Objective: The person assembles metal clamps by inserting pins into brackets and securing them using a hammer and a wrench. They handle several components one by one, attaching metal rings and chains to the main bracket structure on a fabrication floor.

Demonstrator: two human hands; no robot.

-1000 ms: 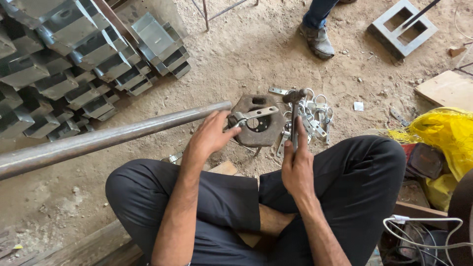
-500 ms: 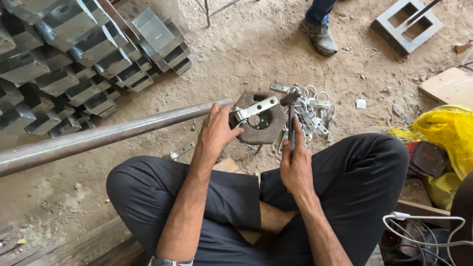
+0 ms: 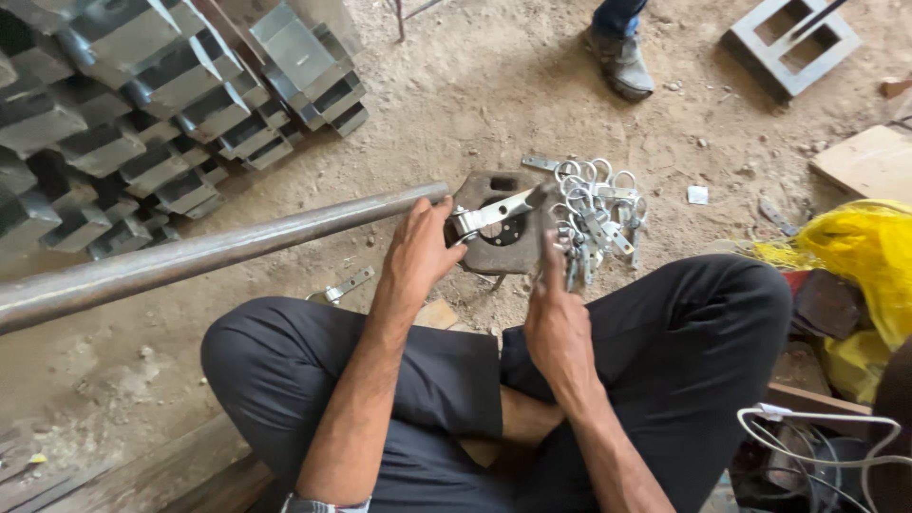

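I sit cross-legged on the dirt floor. My left hand [image 3: 418, 252] pinches one end of a flat shiny metal clamp strip [image 3: 492, 213]. The strip lies across a dark iron block [image 3: 494, 249] with a round hole. A hammer [image 3: 549, 223] stands upright in my right hand [image 3: 556, 323], its head just right of the strip's far end, level with the block. A heap of several shiny ring-ended clamps [image 3: 600, 211] lies just right of the block.
A long steel pipe [image 3: 190, 258] runs from the left edge to the block. Stacked galvanised channel pieces [image 3: 123, 104] fill the upper left. One loose clamp [image 3: 344, 285] lies by my knee. Another person's shoe [image 3: 619, 59] stands at the top, yellow sacking [image 3: 869, 256] lies at right.
My left hand has shifted the strip so it lies flatter and longer across the block. The hammer has stayed upright, moving slightly left toward the strip.
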